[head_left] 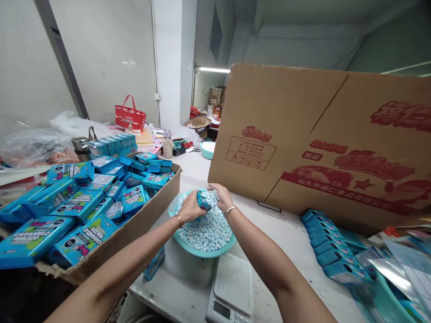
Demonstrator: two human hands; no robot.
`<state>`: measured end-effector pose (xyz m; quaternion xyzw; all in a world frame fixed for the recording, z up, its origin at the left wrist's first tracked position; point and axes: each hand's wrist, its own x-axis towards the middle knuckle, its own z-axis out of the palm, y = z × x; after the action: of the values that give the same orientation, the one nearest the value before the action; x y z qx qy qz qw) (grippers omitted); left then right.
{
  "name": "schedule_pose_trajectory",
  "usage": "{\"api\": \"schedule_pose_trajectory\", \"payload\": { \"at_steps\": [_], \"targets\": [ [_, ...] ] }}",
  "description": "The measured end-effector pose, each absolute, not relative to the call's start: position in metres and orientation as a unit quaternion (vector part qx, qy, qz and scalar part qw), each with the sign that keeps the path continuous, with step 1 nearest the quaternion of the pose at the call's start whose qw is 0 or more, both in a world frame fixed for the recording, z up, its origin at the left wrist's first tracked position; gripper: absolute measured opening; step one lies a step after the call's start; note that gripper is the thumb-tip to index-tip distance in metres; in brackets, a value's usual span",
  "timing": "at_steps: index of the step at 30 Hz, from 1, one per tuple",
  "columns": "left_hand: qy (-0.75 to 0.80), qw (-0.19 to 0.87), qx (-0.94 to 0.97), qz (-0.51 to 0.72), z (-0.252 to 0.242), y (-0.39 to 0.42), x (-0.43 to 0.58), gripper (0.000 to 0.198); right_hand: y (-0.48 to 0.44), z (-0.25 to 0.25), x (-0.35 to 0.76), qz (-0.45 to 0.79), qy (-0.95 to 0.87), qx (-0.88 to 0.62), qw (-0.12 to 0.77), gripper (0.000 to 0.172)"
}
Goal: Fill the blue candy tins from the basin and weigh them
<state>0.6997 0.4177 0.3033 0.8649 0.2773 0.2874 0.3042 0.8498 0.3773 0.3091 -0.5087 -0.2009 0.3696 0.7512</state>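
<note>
My left hand [189,208] is closed around a small blue candy box [203,200], tilted over a turquoise bowl [206,255]. Pale blue and white candies [209,231] fill the bowl in a heap. Curled beside the box's right end is my right hand [222,197], with several candies against its fingers. Its fingertips are partly hidden by the candies. Both hands are over the far half of the bowl, close together.
A carton [134,229] heaped with blue candy boxes stands left. A white scale [232,287] lies before the bowl. Behind rises a large cardboard box [286,103]. A row of blue boxes [333,246] sits right; a single blue box [155,264] stands near the table edge.
</note>
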Motion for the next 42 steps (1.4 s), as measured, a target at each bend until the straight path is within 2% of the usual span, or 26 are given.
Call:
{"api": "schedule_pose_trajectory", "payload": {
  "at_steps": [21, 33, 42],
  "targets": [
    [0.259, 0.324, 0.869, 0.271, 0.303, 0.420, 0.702, 0.058, 0.368, 0.319, 0.839, 0.384, -0.215, -0.526, 0.728, 0.014],
    [0.233, 0.329, 0.882, 0.243, 0.309, 0.416, 0.696, 0.061, 0.370, 0.319, 0.824, 0.363, -0.223, -0.515, 0.744, 0.023],
    [0.227, 0.362, 0.872, 0.239, 0.317, 0.418, 0.696, 0.058, 0.367, 0.320, 0.830, 0.350, -0.207, -0.518, 0.753, 0.015]
  ]
}}
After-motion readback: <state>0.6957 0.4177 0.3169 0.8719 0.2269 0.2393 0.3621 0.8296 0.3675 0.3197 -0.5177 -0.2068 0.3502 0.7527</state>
